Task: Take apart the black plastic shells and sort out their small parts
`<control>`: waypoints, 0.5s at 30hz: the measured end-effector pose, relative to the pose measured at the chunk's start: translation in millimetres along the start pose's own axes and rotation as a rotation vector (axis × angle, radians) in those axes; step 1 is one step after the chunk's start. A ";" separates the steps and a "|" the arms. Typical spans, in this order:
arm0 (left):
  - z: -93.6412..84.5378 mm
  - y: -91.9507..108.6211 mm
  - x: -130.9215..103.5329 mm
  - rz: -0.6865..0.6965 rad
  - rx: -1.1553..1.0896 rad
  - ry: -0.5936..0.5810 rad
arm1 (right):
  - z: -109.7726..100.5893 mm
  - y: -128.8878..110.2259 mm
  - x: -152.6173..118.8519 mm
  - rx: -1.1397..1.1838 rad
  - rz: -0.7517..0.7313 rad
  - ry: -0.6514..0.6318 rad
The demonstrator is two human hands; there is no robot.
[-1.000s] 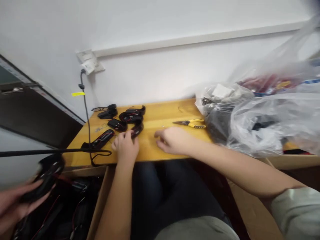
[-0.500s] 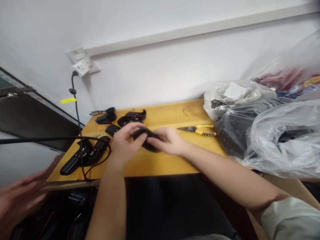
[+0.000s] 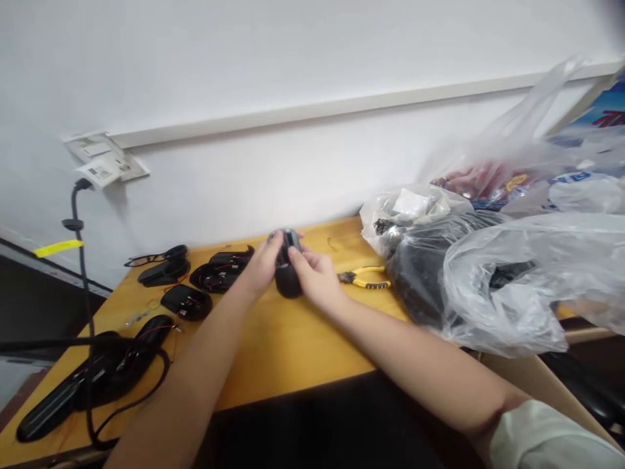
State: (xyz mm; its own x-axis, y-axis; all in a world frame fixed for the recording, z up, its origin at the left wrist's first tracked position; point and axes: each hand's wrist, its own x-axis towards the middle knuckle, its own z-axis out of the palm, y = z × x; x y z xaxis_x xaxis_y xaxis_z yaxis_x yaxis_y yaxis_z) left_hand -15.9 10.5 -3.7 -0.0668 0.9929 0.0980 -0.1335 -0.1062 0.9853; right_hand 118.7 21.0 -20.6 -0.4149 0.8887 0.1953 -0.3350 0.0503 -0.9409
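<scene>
Both hands grip one black rounded plastic part (image 3: pixel 288 279) above the middle of the wooden table (image 3: pixel 293 345). On its left side is my left hand (image 3: pixel 265 260), closed round it with the thumb near the top. My right hand (image 3: pixel 312 272) is closed on the right side, its thumb pressed on the part's face. Just right of that hand lie yellow-handled pliers (image 3: pixel 366 278). Left of the hands sit several black parts with thin red wires, among them a rounded one (image 3: pixel 186 302) and a pair of long ones (image 3: pixel 53 400).
A black cable (image 3: pixel 88 312) with a yellow tag hangs from a wall plug (image 3: pixel 100 169) and loops over the left parts. Glasses (image 3: pixel 141 259) lie at the back left. Clear plastic bags (image 3: pixel 508 286) with dark contents crowd the right side.
The view has shifted, so the table items appear further left. The black part is now turned more upright in my hands, with a slotted face showing. The other person's hand at lower left is out of view.
</scene>
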 end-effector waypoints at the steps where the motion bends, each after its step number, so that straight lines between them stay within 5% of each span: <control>1: 1.6 -2.8 1.2 -0.014 -0.053 0.009 | -1.2 0.0 0.9 -0.013 0.001 0.012; 6: 3.8 -10.1 -12.7 -0.002 -0.154 0.097 | 1.3 -7.8 -5.7 -0.073 0.004 0.025; 15: 2.6 6.7 -26.6 0.034 -0.202 0.114 | 0.9 -6.3 -18.3 -0.079 -0.267 -0.154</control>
State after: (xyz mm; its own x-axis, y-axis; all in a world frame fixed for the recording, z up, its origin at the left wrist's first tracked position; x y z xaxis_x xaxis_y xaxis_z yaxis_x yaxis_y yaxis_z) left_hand -12.5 -16.5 0.7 -0.1846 0.9774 0.1032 -0.3240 -0.1597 0.9325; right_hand 127.6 4.0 -18.0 -0.4460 0.7604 0.4721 -0.3848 0.3133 -0.8682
